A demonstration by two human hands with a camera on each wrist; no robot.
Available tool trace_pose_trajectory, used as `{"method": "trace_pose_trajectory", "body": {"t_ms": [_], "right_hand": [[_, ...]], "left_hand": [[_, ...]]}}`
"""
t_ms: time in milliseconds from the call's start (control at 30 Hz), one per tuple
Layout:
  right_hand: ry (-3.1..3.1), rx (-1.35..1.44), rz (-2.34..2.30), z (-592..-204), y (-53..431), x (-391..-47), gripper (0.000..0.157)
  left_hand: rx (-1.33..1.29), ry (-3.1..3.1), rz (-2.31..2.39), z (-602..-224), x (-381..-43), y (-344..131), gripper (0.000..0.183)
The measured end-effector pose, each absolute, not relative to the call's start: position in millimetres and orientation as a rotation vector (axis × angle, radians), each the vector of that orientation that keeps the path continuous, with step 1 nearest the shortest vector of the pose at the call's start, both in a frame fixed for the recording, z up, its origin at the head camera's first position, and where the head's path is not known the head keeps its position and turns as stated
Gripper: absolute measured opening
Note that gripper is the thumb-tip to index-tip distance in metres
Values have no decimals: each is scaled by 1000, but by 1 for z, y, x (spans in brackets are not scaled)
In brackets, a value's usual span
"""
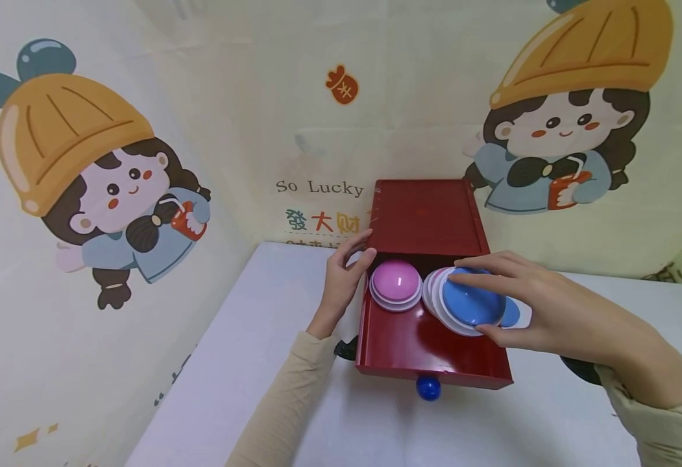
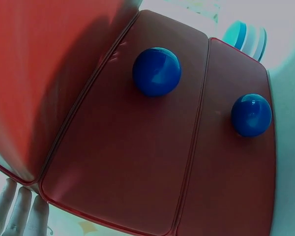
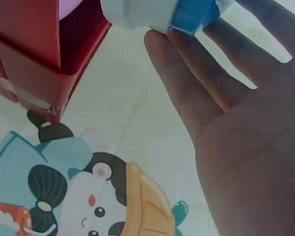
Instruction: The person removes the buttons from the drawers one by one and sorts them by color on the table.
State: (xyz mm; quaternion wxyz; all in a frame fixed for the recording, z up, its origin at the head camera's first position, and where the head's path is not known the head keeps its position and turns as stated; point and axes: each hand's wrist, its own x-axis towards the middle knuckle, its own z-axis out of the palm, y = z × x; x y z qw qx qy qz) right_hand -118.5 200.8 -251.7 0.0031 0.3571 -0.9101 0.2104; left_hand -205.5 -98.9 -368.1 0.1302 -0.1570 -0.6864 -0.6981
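A red drawer box [image 1: 422, 217] stands on the table with a drawer [image 1: 411, 340] pulled out. In the drawer's left rear sits a pink round dish [image 1: 396, 281] with white rims. My right hand [image 1: 557, 305] holds a blue round dish [image 1: 472, 295] with white rims, thumb at the near edge and fingers over the far edge. White and pink rims show beside it, over the drawer's right part. In the right wrist view fingers touch the blue and white dish [image 3: 191, 14]. My left hand [image 1: 341, 279] touches the box's left side; its fingers [image 2: 22, 211] look straight.
Blue knobs [image 2: 157, 71] project from the drawer fronts, one of them [image 1: 429, 388] on the pulled-out drawer. A white table [image 1: 218, 389] lies below, with a cartoon-printed cloth [image 1: 294, 78] behind. Another blue piece [image 1: 511, 312] shows behind my right fingers.
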Motion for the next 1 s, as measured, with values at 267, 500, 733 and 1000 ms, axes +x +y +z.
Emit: {"method": "trace_pose_trajectory", "body": {"t_ms": [267,500,733,1000], "right_hand": [[-2869,1071,631,-255,211,-117,75],[-2829,1040,649,-259,220,-117,82],[-2757,1042,670,-264,230,-117,85],[-2766,980,690,-270,241,-116,82]], "left_hand": [[-471,-1980,-2012,-380,-214,-99,41],[-490,-1994,-1986,-380,-213,-99,40],[-467,-2013,-1998,-356,-195,-97,40],[-460,-2017,-1994,-366,-202,-99,41]]}}
